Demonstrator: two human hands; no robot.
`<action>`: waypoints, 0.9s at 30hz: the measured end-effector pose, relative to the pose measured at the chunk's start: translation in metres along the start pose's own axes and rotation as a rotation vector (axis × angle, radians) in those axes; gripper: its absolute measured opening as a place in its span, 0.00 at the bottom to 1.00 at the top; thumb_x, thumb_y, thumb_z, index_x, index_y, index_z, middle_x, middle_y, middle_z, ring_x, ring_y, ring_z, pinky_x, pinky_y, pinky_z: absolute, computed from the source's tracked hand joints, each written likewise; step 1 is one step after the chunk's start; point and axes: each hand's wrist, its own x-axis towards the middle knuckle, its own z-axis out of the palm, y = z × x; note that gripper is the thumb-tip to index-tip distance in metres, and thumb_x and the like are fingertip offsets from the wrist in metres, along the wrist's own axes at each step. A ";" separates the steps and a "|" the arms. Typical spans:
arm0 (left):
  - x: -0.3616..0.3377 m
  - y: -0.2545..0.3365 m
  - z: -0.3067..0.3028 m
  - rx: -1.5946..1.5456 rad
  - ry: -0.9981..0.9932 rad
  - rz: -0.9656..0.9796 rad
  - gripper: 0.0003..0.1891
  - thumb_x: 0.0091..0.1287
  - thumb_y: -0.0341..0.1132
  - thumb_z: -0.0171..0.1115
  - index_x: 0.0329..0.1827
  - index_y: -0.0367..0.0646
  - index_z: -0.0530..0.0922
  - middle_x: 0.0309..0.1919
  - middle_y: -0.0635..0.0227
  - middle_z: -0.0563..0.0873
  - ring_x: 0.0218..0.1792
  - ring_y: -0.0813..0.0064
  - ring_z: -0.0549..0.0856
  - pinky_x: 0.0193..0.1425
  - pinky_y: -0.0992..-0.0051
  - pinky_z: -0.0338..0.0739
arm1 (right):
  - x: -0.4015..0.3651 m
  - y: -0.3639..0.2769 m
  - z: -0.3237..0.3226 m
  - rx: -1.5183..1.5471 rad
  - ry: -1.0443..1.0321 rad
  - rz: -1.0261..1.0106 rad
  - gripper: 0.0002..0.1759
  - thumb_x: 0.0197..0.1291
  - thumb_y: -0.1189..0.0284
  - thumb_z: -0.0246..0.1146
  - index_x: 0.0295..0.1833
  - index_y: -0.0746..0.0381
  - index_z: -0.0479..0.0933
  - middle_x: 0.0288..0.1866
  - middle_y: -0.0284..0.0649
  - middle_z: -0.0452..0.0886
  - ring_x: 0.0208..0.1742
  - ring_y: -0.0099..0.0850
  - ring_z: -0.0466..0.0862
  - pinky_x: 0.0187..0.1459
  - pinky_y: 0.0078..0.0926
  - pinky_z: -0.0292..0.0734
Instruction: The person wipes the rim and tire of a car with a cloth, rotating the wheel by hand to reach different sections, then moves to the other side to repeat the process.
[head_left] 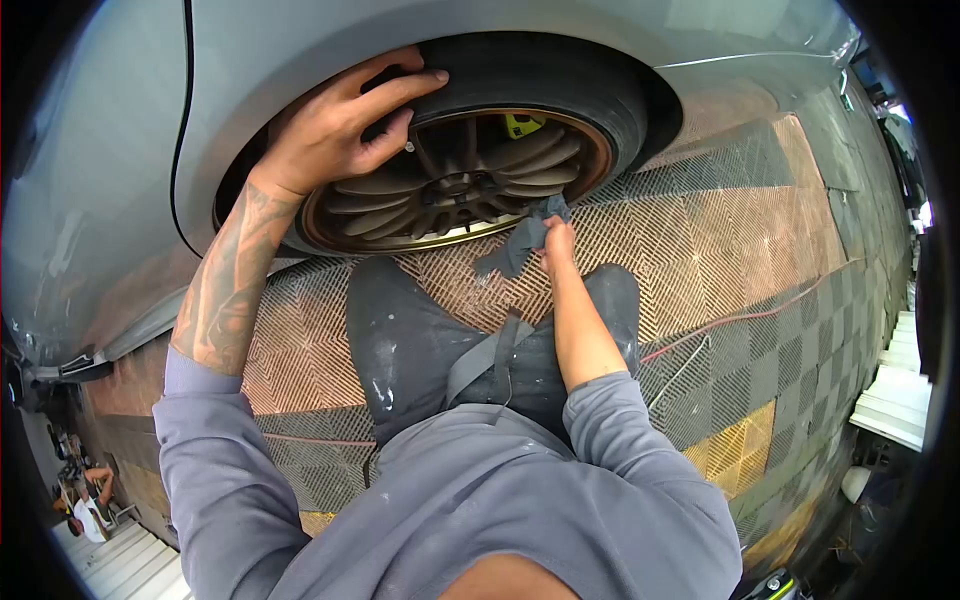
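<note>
A car wheel with bronze, many-spoked rim and black tire fills the upper middle, inside the arch of a grey car. My left hand rests on the tire's upper left, its fingers apart and holding nothing. Lower right of the rim, my right hand is closed round a dark grey cloth. The cloth's top touches or nearly touches the rim's lower edge, and its loose end hangs to the left. Behind the spokes shows a yellow-green brake caliper.
Patterned floor tiles lie under the car and around my knees. A red hose or cord runs across them at the right. White slatted panels stand at the far right. Another person is at the far lower left.
</note>
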 end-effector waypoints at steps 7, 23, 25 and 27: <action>0.003 0.003 -0.002 0.022 -0.016 -0.016 0.24 0.52 0.24 0.65 0.54 0.50 0.84 0.49 0.64 0.82 0.50 0.64 0.82 0.56 0.69 0.79 | 0.003 0.004 0.007 -0.631 -0.218 -0.310 0.15 0.51 0.71 0.59 0.43 0.69 0.77 0.36 0.47 0.82 0.32 0.34 0.81 0.37 0.31 0.74; 0.008 0.014 -0.008 0.053 0.014 0.005 0.23 0.54 0.26 0.64 0.55 0.52 0.82 0.49 0.68 0.81 0.49 0.65 0.82 0.55 0.69 0.78 | 0.004 -0.066 -0.015 -0.142 -0.016 -0.214 0.18 0.55 0.67 0.59 0.40 0.74 0.79 0.31 0.46 0.83 0.24 0.35 0.80 0.29 0.34 0.77; 0.005 0.013 -0.006 0.046 -0.003 -0.015 0.23 0.54 0.25 0.64 0.55 0.51 0.83 0.50 0.66 0.81 0.50 0.64 0.82 0.55 0.68 0.78 | -0.013 -0.082 -0.006 -0.084 -0.107 -0.181 0.19 0.54 0.66 0.59 0.37 0.75 0.80 0.31 0.47 0.83 0.24 0.35 0.80 0.30 0.33 0.75; 0.006 0.013 -0.008 0.041 -0.013 -0.024 0.22 0.55 0.24 0.64 0.55 0.49 0.83 0.50 0.63 0.81 0.51 0.63 0.82 0.56 0.67 0.78 | 0.004 -0.083 0.000 -0.487 -0.025 -0.334 0.19 0.54 0.65 0.60 0.34 0.76 0.80 0.28 0.48 0.83 0.25 0.36 0.80 0.30 0.34 0.72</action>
